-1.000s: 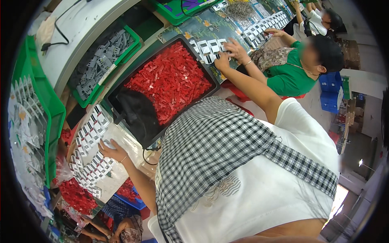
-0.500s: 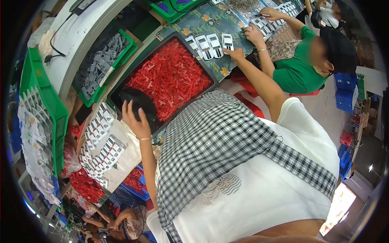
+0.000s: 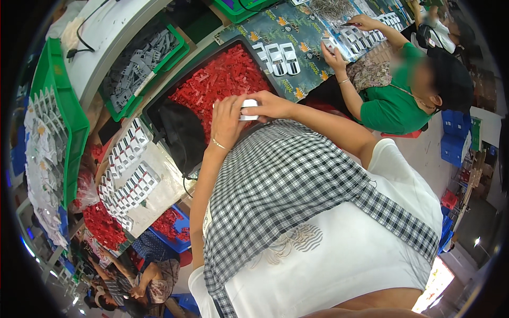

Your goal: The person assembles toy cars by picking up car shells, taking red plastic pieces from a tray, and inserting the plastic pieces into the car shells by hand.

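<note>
Over the near edge of the tray of red parts, my two hands meet around a white toy car point(image 3: 249, 109). My right hand point(image 3: 270, 105) grips it from the right, thumb and fingers closed on its side. The fingers of my left hand point(image 3: 226, 126) bend over its left end and partly hide it. Beneath lie many small red plastic pieces point(image 3: 225, 69) in a dark tray point(image 3: 270, 79). A black cloth or bag point(image 3: 181, 132) covers the tray's left corner. Beyond the tray, more white toy cars point(image 3: 275, 59) with black windows stand in a short row.
Rows of white toy cars point(image 3: 127, 193) cover the board at left. Green crates hold grey parts point(image 3: 139, 66) and bagged pieces point(image 3: 45, 164). A blue bin point(image 3: 183, 228) with red parts stands lower left. At right, a co-worker in green point(image 3: 389, 106) handles a similar car.
My right hand has come back from the row beyond the tray with a white toy car. My left hand has moved right, from the black cloth to the car.
</note>
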Available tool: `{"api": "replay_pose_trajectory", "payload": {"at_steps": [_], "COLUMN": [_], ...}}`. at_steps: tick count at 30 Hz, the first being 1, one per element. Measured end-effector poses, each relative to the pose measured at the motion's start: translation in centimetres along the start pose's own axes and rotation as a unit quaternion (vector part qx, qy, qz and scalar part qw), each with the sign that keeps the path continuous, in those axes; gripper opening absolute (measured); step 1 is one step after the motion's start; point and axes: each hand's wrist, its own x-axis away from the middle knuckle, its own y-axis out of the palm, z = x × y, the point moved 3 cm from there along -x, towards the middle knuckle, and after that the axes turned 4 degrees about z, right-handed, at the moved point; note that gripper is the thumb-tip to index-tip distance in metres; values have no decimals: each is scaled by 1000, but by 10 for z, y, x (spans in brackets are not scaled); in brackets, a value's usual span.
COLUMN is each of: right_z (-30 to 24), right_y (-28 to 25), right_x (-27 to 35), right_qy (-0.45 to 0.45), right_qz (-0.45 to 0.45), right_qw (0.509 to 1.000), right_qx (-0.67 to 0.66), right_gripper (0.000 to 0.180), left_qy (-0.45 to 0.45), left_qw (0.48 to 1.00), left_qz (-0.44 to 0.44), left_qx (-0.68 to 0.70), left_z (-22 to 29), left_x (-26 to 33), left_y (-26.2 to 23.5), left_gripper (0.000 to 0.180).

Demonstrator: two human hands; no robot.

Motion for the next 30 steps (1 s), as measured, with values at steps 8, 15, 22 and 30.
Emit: {"api": "replay_pose_trajectory", "payload": {"at_steps": [8, 15, 22, 30], "right_z": [34, 49, 47, 49], "right_y": [-15, -31, -35, -26], "right_x": [-103, -123, -102, -95], "right_qy": [-271, -215, -185, -156], "right_qz": [139, 139, 150, 151], "right_qw": [713, 732, 738, 756], "right_qx": [632, 631, 631, 618], "right_gripper": [25, 14, 17, 20], "left_qy": [-412, -488, -488, -502], "left_qw": [777, 514, 510, 494], "left_qz": [142, 278, 264, 247], "left_qx": [455, 649, 657, 666], "left_z": [-61, -53, -43, -43], "left_x": [108, 120, 97, 86], "left_y": [10, -2, -4, -4], "left_gripper": [45, 37, 45, 41]}}
